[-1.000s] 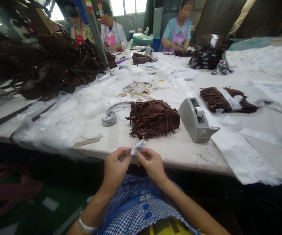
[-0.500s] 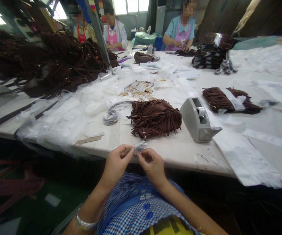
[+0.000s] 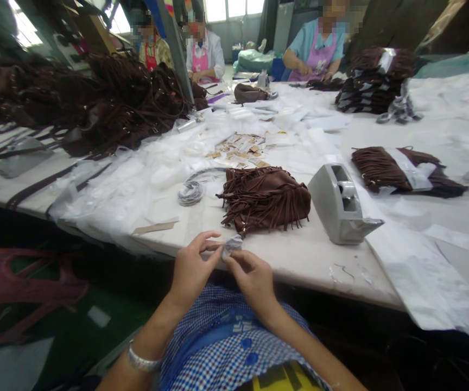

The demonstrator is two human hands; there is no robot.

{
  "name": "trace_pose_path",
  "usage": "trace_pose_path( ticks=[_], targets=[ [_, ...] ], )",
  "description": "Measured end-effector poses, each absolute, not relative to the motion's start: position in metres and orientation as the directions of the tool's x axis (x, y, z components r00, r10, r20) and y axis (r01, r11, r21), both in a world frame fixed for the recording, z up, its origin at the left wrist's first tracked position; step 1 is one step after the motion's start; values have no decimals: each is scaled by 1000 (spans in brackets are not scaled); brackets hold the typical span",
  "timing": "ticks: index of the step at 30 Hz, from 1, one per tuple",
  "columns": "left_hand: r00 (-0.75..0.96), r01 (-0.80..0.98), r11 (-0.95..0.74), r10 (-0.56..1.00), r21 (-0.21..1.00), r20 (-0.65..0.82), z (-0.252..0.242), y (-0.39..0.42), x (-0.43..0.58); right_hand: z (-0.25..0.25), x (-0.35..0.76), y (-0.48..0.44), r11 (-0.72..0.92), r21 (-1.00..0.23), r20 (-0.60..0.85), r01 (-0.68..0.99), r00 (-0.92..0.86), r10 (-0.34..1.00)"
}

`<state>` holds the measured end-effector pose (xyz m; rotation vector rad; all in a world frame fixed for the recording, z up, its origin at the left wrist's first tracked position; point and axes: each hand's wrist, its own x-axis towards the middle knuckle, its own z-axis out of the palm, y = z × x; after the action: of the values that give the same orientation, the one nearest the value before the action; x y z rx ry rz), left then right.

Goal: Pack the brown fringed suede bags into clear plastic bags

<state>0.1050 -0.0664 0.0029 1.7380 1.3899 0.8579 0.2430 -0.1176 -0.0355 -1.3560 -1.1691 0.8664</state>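
A brown fringed bag (image 3: pixel 269 198) lies on the table just beyond my hands. At its near corner is a small greyish, see-through wrapping (image 3: pixel 233 244), seemingly around the end of the bag's strap or fitting; what is inside cannot be made out. My left hand (image 3: pixel 194 266) has thumb and forefinger pinched at the wrapping's left side, its other fingers loosely bent. From the right, my right hand (image 3: pixel 255 277) pinches the wrapping's lower edge between thumb and fingers. Right of the bag stands a grey tape dispenser (image 3: pixel 332 206).
A grey coil of cord (image 3: pixel 190 193) and a cardboard strip (image 3: pixel 156 227) lie left of the bag. Clear plastic sheets (image 3: pixel 108 195), small tags (image 3: pixel 240 149) and a banded fringed bag (image 3: pixel 397 169) are around. Dark bags (image 3: pixel 112 103) pile up left. Co-workers (image 3: pixel 316 49) sit across the table.
The camera view has shifted, so the table's things appear slightly to the right. My left fingers have lifted and spread a little; both hands stay at the wrapping.
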Motion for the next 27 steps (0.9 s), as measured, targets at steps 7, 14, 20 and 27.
trace_pose_path(
  ticks=[7,14,20,27],
  targets=[
    [212,751,-373,917,544,337,1,-78,123,-33,239,-114,6,-999,24,52,338,941],
    [257,711,-388,919,586,298,4,-95,133,-31,245,-111,34,-999,35,11,340,940],
    [324,626,-454,891,634,318,-4,-105,142,-26,248,-110,64,-998,60,-2,311,949],
    [308,560,-400,914,726,266,-1,-102,138,-24,252,-112,49,-998,32,-46,317,948]
  ],
)
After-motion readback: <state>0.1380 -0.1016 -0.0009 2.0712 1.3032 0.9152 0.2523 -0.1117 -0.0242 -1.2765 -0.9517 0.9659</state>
